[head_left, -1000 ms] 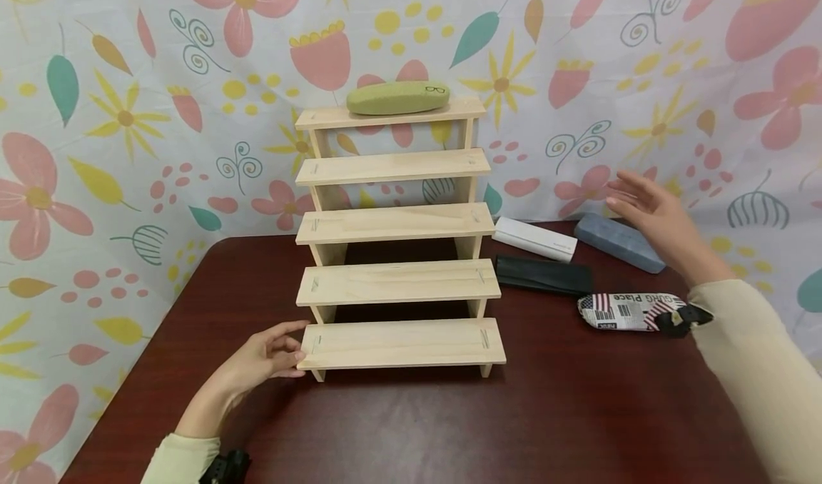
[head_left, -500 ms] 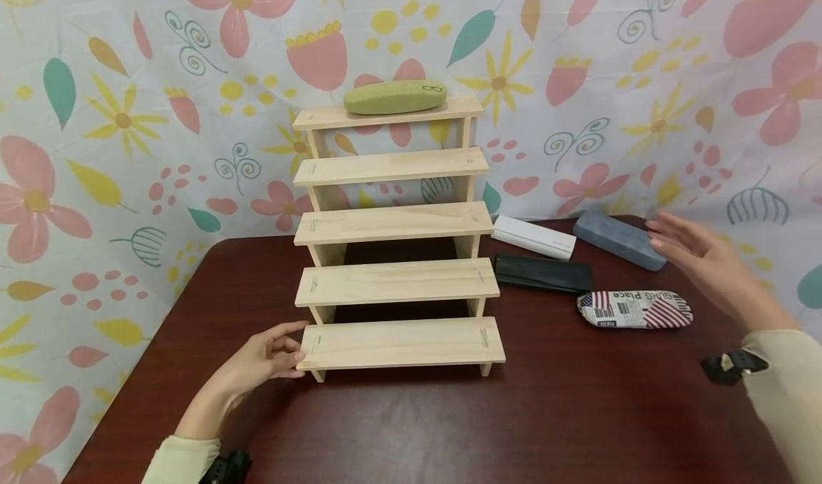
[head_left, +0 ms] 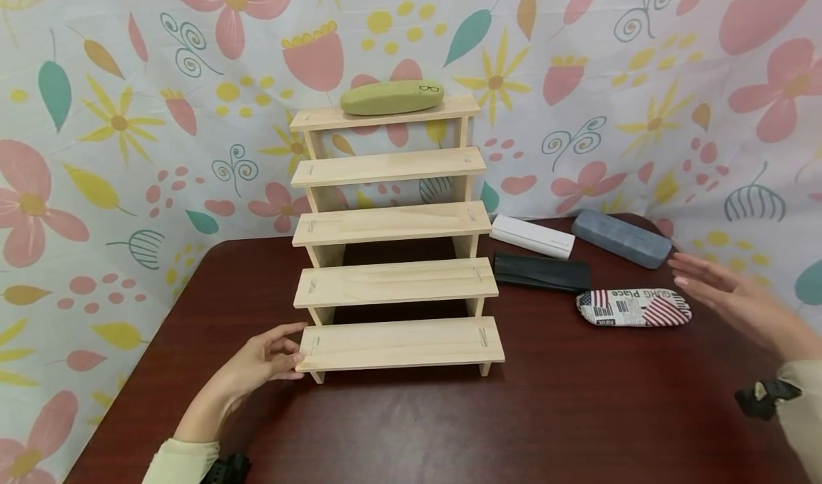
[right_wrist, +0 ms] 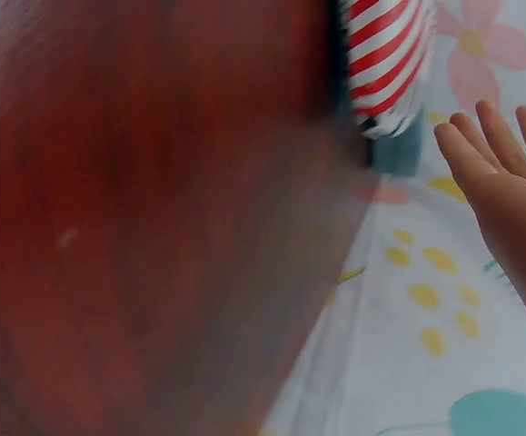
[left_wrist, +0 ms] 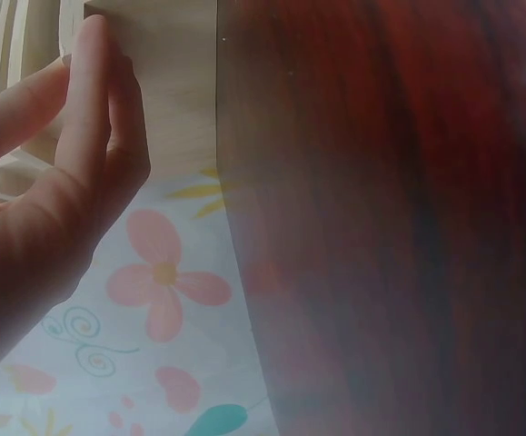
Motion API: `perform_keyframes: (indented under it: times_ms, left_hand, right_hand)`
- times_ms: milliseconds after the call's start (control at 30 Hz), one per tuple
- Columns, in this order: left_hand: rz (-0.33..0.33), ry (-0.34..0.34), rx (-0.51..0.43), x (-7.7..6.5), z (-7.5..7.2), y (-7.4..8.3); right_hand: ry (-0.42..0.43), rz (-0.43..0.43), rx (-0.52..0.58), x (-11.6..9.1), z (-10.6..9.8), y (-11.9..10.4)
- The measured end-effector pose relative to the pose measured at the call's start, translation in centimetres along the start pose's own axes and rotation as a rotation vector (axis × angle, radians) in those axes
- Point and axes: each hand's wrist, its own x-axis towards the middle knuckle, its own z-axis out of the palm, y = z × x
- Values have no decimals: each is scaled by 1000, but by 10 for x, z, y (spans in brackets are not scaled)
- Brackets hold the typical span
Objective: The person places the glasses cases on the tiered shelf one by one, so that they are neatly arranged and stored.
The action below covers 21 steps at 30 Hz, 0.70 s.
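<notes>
A wooden stepped shelf (head_left: 398, 284) with several tiers stands on the dark red table (head_left: 449, 427). My left hand (head_left: 266, 359) touches the left end of its bottom tier (left_wrist: 167, 82) with its fingers (left_wrist: 99, 100) loosely bent. A green glasses case (head_left: 392, 97) lies on the top tier. My right hand (head_left: 726, 295) hovers open, fingers straight, just right of a flag-and-newsprint case (head_left: 632, 308), whose striped end (right_wrist: 385, 64) shows in the right wrist view. My right hand (right_wrist: 508, 182) holds nothing.
A white case (head_left: 531, 236), a black case (head_left: 542, 273) and a grey-blue case (head_left: 619, 238) lie right of the shelf. A floral cloth (head_left: 128, 113) hangs behind and drapes around the table edges. Bare tabletop lies in front of the shelf.
My right hand has dropped from above the grey-blue case down and to the right, ending beside the flag-print case. The left hand has stayed on the bottom tier.
</notes>
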Motion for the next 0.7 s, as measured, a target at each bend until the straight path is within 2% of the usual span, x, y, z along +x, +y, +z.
perform_keyframes:
  times_ms: [267,433,633,700]
  left_hand:
    - [-6,-5,-18,1,1,0]
    - [-1,-6,-5,1,0,0]
    - [1,0,4,1,0,0]
    - [1,0,5,0,0,0]
  right_hand:
    - [-79,10,24,-2,1,27]
    - [-132,39,22,-1,0,32]
    - [-163,77,-55,2,1,34]
    - [-189,83,-27,3,2,33]
